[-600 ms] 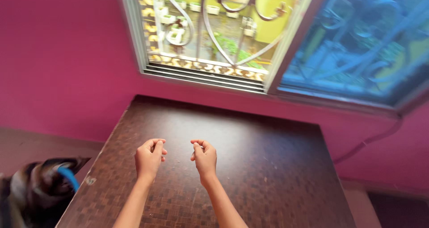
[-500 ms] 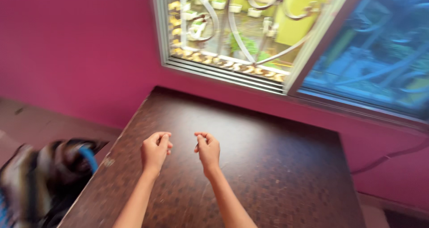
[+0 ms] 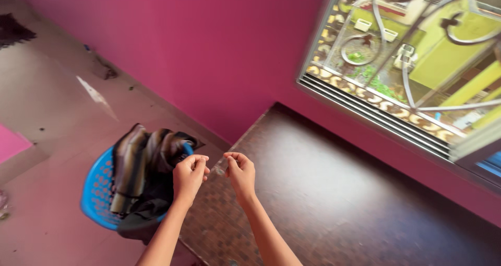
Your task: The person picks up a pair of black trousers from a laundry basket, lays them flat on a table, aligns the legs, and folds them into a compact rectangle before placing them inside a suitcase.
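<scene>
Head view, left to right: a blue basket (image 3: 96,193) stands on the floor, dark clothes (image 3: 143,167) heaped in it and spilling over its rim. Just beside it, the left hand (image 3: 189,177) is loosely curled above the dark patterned table (image 3: 323,203) edge, holding nothing visible. The right hand (image 3: 241,174) is curled likewise, near it; whether it pinches anything I cannot tell. A barred window (image 3: 412,68) sits at far right.

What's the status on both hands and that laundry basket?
Left hand and right hand both loosely curled, holding nothing visible, raised over table edge. Blue basket of dark clothes on floor, untouched. Nothing between.
</scene>
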